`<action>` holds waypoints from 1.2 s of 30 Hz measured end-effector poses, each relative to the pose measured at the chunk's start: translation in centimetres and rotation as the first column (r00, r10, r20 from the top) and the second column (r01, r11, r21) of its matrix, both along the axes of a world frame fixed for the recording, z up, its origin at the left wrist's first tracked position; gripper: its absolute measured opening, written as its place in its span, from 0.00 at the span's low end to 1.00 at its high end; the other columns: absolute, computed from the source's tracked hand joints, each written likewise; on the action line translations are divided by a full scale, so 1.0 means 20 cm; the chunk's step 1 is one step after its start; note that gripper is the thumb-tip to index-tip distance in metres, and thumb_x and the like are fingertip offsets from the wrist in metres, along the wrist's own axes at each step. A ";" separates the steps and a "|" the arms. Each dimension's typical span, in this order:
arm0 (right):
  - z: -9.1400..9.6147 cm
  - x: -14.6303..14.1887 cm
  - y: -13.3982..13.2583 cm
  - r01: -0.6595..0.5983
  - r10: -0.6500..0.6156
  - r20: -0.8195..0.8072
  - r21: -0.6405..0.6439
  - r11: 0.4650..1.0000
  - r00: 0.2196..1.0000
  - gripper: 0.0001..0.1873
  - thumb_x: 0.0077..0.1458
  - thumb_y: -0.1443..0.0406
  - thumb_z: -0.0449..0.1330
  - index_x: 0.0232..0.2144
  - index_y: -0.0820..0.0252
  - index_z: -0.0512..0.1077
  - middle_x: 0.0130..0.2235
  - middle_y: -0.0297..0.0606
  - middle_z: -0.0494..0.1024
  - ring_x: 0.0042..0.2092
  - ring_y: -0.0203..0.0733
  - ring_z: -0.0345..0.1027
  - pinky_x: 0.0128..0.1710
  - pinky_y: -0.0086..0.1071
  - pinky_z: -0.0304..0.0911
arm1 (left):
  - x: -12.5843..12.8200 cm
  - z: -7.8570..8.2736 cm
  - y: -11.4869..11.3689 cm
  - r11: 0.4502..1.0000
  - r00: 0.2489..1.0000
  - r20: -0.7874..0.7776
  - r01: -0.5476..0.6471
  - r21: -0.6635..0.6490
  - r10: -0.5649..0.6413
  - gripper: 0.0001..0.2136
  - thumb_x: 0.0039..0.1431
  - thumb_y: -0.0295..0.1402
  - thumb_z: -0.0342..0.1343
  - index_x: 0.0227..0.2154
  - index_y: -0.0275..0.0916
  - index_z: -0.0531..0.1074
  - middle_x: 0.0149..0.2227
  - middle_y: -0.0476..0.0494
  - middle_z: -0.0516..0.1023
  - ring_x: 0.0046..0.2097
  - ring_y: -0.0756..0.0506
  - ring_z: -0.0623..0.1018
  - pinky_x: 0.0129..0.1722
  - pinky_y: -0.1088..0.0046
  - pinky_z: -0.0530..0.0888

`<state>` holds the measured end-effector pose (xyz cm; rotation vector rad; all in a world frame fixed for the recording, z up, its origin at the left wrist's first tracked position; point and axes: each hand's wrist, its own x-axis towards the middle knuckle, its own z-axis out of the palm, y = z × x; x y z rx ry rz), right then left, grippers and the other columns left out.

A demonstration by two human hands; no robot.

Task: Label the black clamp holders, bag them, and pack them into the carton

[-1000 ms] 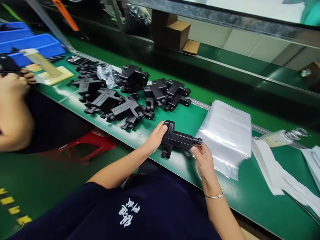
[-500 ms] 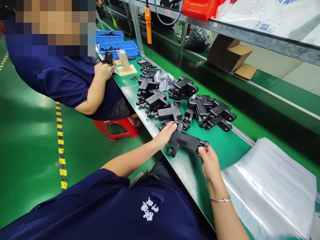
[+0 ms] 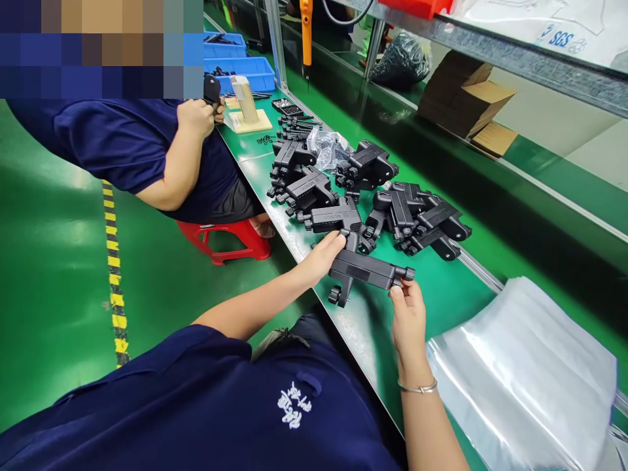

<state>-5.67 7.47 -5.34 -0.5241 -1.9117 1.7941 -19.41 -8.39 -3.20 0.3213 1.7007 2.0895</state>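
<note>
A long black plastic bracket (image 3: 366, 269) with screw knobs is held between my two hands, low over the near edge of the workbench. My left hand (image 3: 320, 258) is closed on its left part, thumb on top and most fingers hidden underneath. At the other end, my right hand (image 3: 408, 320) pinches the tip beside a ridged knob (image 3: 409, 273). One more black knob (image 3: 336, 294) hangs from a short arm on the near side. Just beyond my left hand lie several similar brackets (image 3: 336, 216) in a pile.
More black brackets (image 3: 432, 222) lie farther right. Clear plastic bags (image 3: 530, 366) cover the bench's near right. A co-worker (image 3: 122, 144) sits at the left, holding a black part (image 3: 212, 88). An orange electric screwdriver (image 3: 307, 33) hangs overhead; blue bins (image 3: 262, 78) stand at the back.
The view has shifted slightly. Both hands keep hold of the black bracket, which has barely turned; the fingers of my right hand have moved a little up around the knob end.
</note>
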 end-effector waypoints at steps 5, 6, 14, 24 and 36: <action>-0.01 0.00 -0.04 0.143 -0.155 -0.114 -0.104 0.984 0.981 0.20 0.50 0.49 0.64 0.37 0.55 0.67 0.39 0.35 0.72 0.40 0.41 0.64 0.45 0.36 0.59 | 0.03 0.00 0.05 1.000 1.000 0.026 0.000 -0.001 0.000 0.26 0.55 0.60 0.54 0.37 0.39 0.72 0.36 0.45 0.75 0.41 0.43 0.74 0.42 0.67 0.71; -0.01 0.00 -0.04 0.161 -0.172 -0.129 -0.089 0.983 0.977 0.19 0.51 0.49 0.64 0.37 0.54 0.67 0.38 0.35 0.71 0.39 0.41 0.63 0.44 0.35 0.59 | 0.04 -0.01 0.05 1.000 1.000 0.025 -0.005 0.005 0.005 0.26 0.55 0.60 0.54 0.38 0.39 0.72 0.37 0.44 0.75 0.41 0.43 0.74 0.42 0.67 0.71; -0.02 -0.01 -0.02 0.247 -0.251 -0.043 -0.071 0.966 0.967 0.20 0.58 0.46 0.56 0.30 0.55 0.63 0.29 0.30 0.63 0.32 0.38 0.56 0.35 0.31 0.56 | 0.15 -0.04 0.03 0.992 0.950 -0.309 -0.084 -0.090 0.053 0.29 0.61 0.59 0.46 0.52 0.40 0.67 0.49 0.41 0.74 0.52 0.40 0.72 0.53 0.63 0.69; -0.01 0.06 -0.02 0.270 -0.279 -0.032 -0.162 0.949 0.960 0.20 0.51 0.46 0.61 0.34 0.55 0.68 0.37 0.35 0.72 0.39 0.41 0.64 0.45 0.35 0.62 | 0.17 -0.06 0.07 0.993 0.973 -0.232 -0.022 -0.114 -0.005 0.29 0.62 0.59 0.44 0.52 0.39 0.67 0.49 0.40 0.74 0.50 0.41 0.73 0.51 0.64 0.70; 0.03 0.13 0.00 0.240 -0.261 -0.063 -0.234 0.942 0.963 0.19 0.47 0.49 0.64 0.35 0.55 0.69 0.35 0.33 0.73 0.36 0.39 0.64 0.41 0.34 0.62 | 0.20 -0.07 0.11 0.995 0.976 -0.216 0.008 -0.104 -0.031 0.27 0.64 0.57 0.43 0.52 0.40 0.67 0.49 0.40 0.74 0.53 0.40 0.72 0.56 0.63 0.67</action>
